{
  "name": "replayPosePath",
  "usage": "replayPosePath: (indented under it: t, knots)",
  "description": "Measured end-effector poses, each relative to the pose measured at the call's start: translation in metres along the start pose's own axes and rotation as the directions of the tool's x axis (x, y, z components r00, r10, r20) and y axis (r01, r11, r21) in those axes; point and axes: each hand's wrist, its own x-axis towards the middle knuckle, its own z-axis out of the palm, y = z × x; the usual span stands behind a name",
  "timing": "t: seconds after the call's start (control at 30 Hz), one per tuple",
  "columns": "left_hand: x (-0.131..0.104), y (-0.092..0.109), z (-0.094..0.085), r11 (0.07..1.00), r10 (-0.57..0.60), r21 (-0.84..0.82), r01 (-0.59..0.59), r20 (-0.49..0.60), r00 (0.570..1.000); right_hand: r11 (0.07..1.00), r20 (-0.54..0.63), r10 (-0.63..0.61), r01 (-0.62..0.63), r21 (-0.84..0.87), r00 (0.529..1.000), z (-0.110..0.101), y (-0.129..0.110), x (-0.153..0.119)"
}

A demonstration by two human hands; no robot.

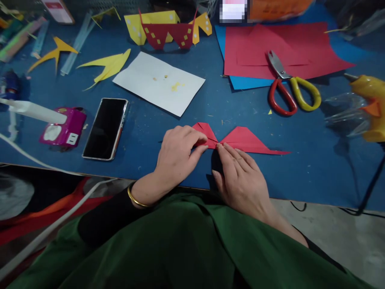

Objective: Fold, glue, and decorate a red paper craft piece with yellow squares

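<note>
A folded red paper cutout (245, 141) lies on the blue table in front of me. Two raised lobes and a thin pointed right end give it its shape. At its left part, my left hand (177, 150) closes thumb and forefinger on the lower edge and covers some of the paper. My right hand (245, 180) rests its outstretched fingertips on the lower edge near the narrow middle, with the thumb apart on the table.
Scissors (282, 76) lie partly on red paper sheets (313, 44) at the right. Beyond them is a yellow glue gun (371, 100). A phone (105, 128), a magenta tape dispenser (63, 126), a white card (159, 84) and decorated paper masks (168, 34) are also about.
</note>
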Motion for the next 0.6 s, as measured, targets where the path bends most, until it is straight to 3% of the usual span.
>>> replayPosePath:
  t: [0.37, 0.6]
  knots:
    - [0.003, -0.002, -0.005, 0.987, -0.093, 0.133, 0.094, -0.009, 0.996, 0.996, 0.045, -0.036, 0.039, -0.076, 0.998, -0.001, 0.000, 0.001]
    - [0.002, -0.022, -0.023, 0.976, -0.109, 0.190, 0.102, 0.024, 0.994, 0.997, 0.043, -0.025, 0.028, -0.065, 0.999, -0.003, 0.000, 0.001]
